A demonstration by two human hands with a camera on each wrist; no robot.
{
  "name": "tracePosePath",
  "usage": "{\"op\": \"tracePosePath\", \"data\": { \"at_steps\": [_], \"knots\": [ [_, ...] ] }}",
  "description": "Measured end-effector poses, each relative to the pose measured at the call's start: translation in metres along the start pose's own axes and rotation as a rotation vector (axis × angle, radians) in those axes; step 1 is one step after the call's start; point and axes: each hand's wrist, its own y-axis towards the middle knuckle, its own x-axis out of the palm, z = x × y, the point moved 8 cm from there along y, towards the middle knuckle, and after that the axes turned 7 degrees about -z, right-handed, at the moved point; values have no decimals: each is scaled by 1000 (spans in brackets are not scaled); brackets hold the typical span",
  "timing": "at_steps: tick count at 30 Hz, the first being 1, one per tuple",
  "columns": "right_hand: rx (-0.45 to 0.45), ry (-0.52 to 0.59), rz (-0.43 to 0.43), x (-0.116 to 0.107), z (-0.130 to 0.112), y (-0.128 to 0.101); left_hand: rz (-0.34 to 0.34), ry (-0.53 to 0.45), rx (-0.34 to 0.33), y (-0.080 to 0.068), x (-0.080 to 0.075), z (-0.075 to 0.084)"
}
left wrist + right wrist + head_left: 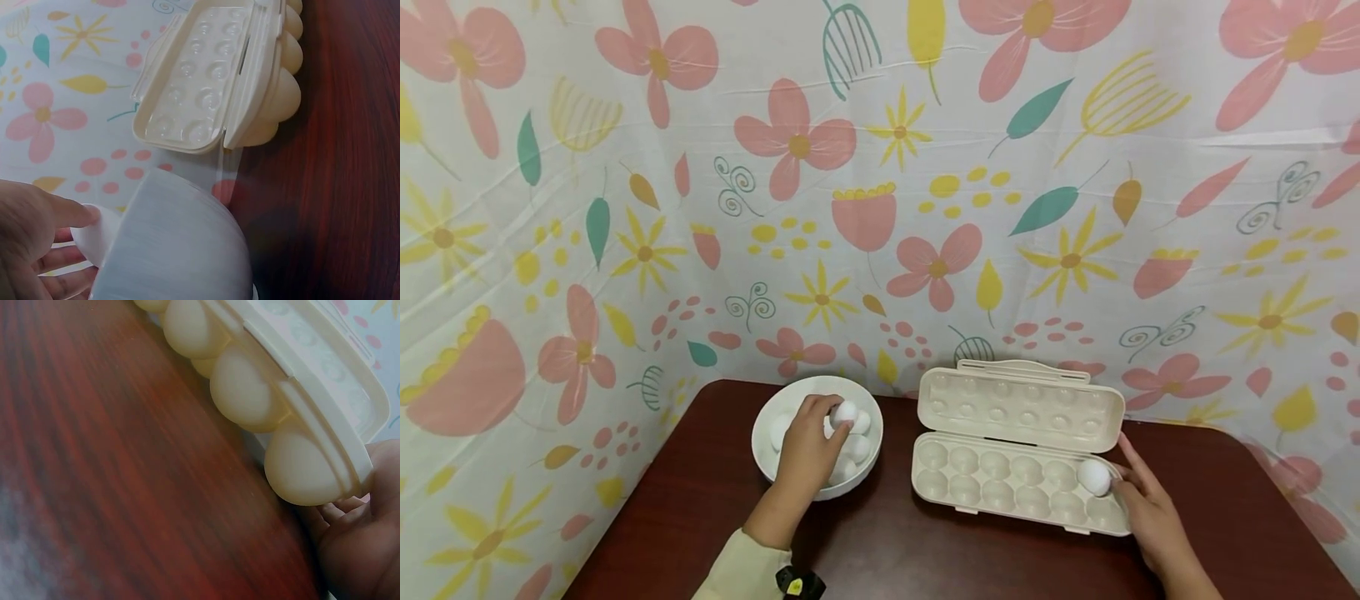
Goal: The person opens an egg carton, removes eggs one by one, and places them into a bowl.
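Observation:
Over a white bowl on the left, my left hand pinches a white egg between thumb and fingers. More white eggs lie in the bowl beneath it. The left wrist view shows the held egg beside the bowl's outer wall. To the right, a cream plastic egg carton stands with its lid raised. One egg sits in a back-row cup near its right end. My right hand grips that end, with the thumb by the egg.
Both bowl and carton stand on a dark reddish-brown table. Behind it and along the left hangs a white cloth printed with flowers and leaves, close to the carton's lid. My left wrist wears a black band.

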Motion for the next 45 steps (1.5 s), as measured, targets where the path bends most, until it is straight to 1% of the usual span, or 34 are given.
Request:
{"op": "tracePosePath", "data": {
  "at_steps": [5,7,14,19,24,33,41,45],
  "knots": [
    [-17,33,-4,1,0,1,-12,24,-20,1,2,-5],
    [-19,31,-4,1,0,1,-18,42,-22,1,3,-6],
    [8,-12,-8,0,1,0,-36,163,0,1,10,-11],
    [27,-23,-8,0,1,0,-26,193,28,0,13,-11],
    [20,-10,0,0,1,0,-25,219,35,1,15,-11],
    [21,-9,0,1,2,1,-35,276,25,3,16,-11],
    [15,-4,-3,1,1,0,-41,302,14,4,20,-10],
    [25,-17,-3,1,1,-1,-48,313,7,5,20,-10]
  ]
}}
